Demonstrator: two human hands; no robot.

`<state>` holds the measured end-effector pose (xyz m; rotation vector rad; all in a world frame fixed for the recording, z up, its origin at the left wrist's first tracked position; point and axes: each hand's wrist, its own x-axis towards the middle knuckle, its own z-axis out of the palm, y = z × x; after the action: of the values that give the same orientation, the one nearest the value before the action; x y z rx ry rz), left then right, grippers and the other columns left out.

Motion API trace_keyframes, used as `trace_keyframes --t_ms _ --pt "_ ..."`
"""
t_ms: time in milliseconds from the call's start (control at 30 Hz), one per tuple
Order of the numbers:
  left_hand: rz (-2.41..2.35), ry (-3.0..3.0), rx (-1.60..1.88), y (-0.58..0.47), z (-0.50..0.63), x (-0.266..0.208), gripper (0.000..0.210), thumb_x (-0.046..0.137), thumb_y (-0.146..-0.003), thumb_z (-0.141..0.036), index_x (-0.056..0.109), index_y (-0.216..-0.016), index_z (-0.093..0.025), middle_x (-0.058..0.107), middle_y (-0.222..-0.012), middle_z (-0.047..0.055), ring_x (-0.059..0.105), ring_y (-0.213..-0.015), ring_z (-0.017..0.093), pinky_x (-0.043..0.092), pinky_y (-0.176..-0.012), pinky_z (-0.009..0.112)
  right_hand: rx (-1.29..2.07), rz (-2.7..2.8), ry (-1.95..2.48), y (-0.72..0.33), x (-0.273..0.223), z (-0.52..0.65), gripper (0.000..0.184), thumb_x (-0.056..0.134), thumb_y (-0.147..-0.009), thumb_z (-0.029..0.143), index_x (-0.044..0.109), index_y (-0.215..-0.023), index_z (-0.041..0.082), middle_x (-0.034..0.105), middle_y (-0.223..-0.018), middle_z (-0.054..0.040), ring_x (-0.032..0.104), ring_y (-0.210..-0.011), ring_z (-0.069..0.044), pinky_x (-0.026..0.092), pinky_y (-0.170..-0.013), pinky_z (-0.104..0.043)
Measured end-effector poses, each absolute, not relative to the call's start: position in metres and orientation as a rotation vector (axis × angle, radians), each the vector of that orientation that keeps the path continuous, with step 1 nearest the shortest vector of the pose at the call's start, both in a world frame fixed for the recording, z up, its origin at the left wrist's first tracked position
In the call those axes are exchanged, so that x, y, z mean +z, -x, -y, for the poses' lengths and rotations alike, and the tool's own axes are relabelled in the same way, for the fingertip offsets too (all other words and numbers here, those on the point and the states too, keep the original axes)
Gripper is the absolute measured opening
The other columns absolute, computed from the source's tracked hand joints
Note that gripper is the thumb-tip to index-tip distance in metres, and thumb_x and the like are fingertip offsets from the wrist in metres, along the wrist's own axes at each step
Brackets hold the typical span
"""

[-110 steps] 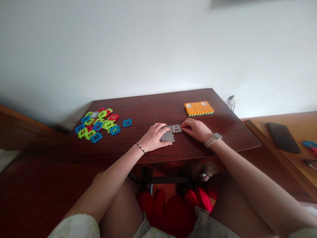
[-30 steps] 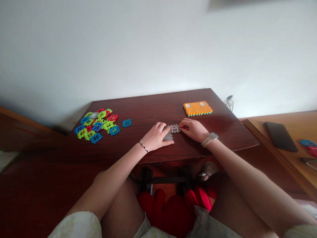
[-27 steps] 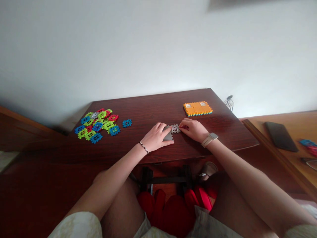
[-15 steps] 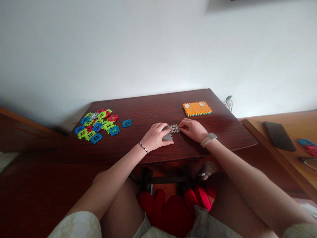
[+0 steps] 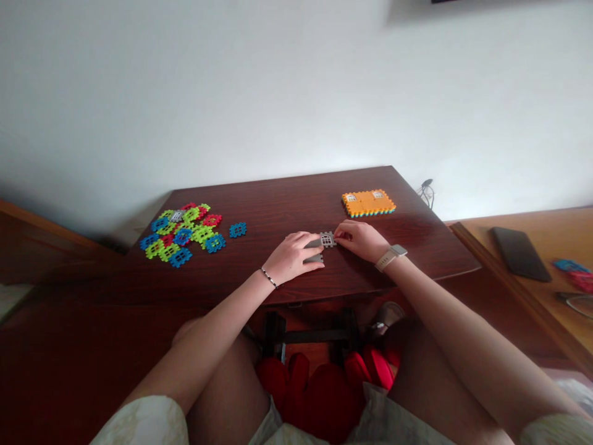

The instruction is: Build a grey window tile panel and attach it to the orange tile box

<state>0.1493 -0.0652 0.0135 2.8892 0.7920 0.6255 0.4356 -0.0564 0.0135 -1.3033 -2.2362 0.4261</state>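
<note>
Near the front middle of the table, my left hand [image 5: 293, 255] grips a grey interlocking panel [image 5: 315, 252], its fingers over the top and the thumb along the near edge. Against that panel's far right side sits a smaller grey window piece [image 5: 328, 240] with a white lattice. My right hand [image 5: 360, 240] pinches the right edge of the window piece between thumb and fingertips. My left fingers cover part of the larger panel, so I cannot tell whether the two pieces are fully joined.
A pile of green, blue and red window pieces [image 5: 202, 234] lies at the left, with one blue piece [image 5: 238, 230] apart from it. An orange panel stack [image 5: 370, 203] stands at the back right of the dark table [image 5: 278, 204]. A dark flat device [image 5: 519, 253] rests farther right.
My left fingers have shifted slightly across the grey panel. My right hand keeps its pinch on the window piece, almost unmoved.
</note>
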Motion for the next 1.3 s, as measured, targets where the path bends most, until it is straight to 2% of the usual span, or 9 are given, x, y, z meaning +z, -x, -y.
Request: trace_keyframes --t_ms 133,233,367,500,800,933,1100,1300 --pt "-0.788 -2.851 0.641 -0.145 0.063 0.012 0.041 0.075 -0.102 -0.052 0.081 -0.131 -0.024 0.066 -0.153 0.012 0.062 -0.139 0.032 0.052 -0.121 0.054 0.456 2.255 1.320 -0.436 0.014 0.053 0.005 0.071 -0.098 0.021 0.075 -0.096 0.023 0.076 -0.096 -0.0041 0.071 -0.082 -0.020 0.051 -0.076 -0.030" --pt "-0.791 -2.827 0.628 -0.142 0.064 0.015 0.044 0.068 -0.105 -0.055 0.078 -0.135 -0.024 0.064 -0.155 0.012 0.061 -0.141 0.031 0.051 -0.122 0.053 0.476 2.266 1.315 -0.435 0.016 0.050 0.005 0.071 -0.097 0.021 0.075 -0.096 0.023 0.077 -0.094 -0.0039 0.071 -0.081 -0.020 0.051 -0.075 -0.030" --pt "-0.814 -2.807 0.620 -0.137 0.063 0.020 0.044 0.060 -0.111 -0.053 0.073 -0.143 -0.025 0.064 -0.156 0.012 0.061 -0.142 0.030 0.049 -0.124 0.053 0.475 2.262 1.338 -0.431 0.021 0.049 0.008 0.069 -0.099 0.025 0.076 -0.096 0.023 0.077 -0.092 -0.0042 0.071 -0.080 -0.021 0.052 -0.075 -0.032" --pt "-0.886 -2.805 0.633 -0.122 0.053 0.024 0.049 0.056 -0.112 -0.053 0.066 -0.151 -0.024 0.065 -0.154 0.014 0.061 -0.142 0.030 0.049 -0.123 0.053 0.400 2.208 1.327 -0.423 0.027 0.050 0.008 0.065 -0.100 0.027 0.070 -0.095 0.023 0.074 -0.093 -0.0054 0.070 -0.080 -0.021 0.051 -0.074 -0.033" --pt "-1.441 -2.600 0.886 -0.032 0.009 0.032 0.050 0.053 -0.113 -0.049 0.060 -0.153 -0.020 0.067 -0.151 0.014 0.059 -0.144 0.030 0.046 -0.126 0.051 0.314 2.183 1.211 -0.400 0.023 0.047 0.007 0.061 -0.100 0.024 0.062 -0.093 0.024 0.067 -0.095 -0.0070 0.064 -0.081 -0.023 0.051 -0.076 -0.036" --pt "-1.765 -2.402 0.938 0.014 -0.006 0.028 0.055 0.056 -0.110 -0.045 0.052 -0.157 -0.017 0.068 -0.147 0.017 0.061 -0.140 0.030 0.046 -0.125 0.049 0.282 2.244 1.149 -0.392 0.021 0.045 0.007 0.060 -0.101 0.025 0.066 -0.097 0.024 0.069 -0.099 -0.0094 0.065 -0.091 -0.028 0.054 -0.086 -0.042" --pt "-2.171 -2.239 0.890 0.067 -0.017 0.029 0.055 0.049 -0.111 -0.048 0.055 -0.153 -0.014 0.065 -0.149 0.020 0.057 -0.143 0.034 0.040 -0.127 0.049 0.304 2.285 1.094 -0.382 0.019 0.045 0.013 0.063 -0.103 0.028 0.071 -0.112 0.026 0.074 -0.118 -0.0117 0.067 -0.112 -0.034 0.054 -0.104 -0.052" --pt "-2.527 -2.019 0.798 0.102 -0.017 0.023 0.060 0.044 -0.109 -0.050 0.058 -0.150 -0.009 0.062 -0.153 0.026 0.053 -0.145 0.041 0.039 -0.125 0.056 0.329 2.306 1.100 -0.376 0.013 0.045 0.019 0.061 -0.107 0.035 0.073 -0.119 0.026 0.074 -0.126 -0.0128 0.067 -0.120 -0.035 0.054 -0.110 -0.055"
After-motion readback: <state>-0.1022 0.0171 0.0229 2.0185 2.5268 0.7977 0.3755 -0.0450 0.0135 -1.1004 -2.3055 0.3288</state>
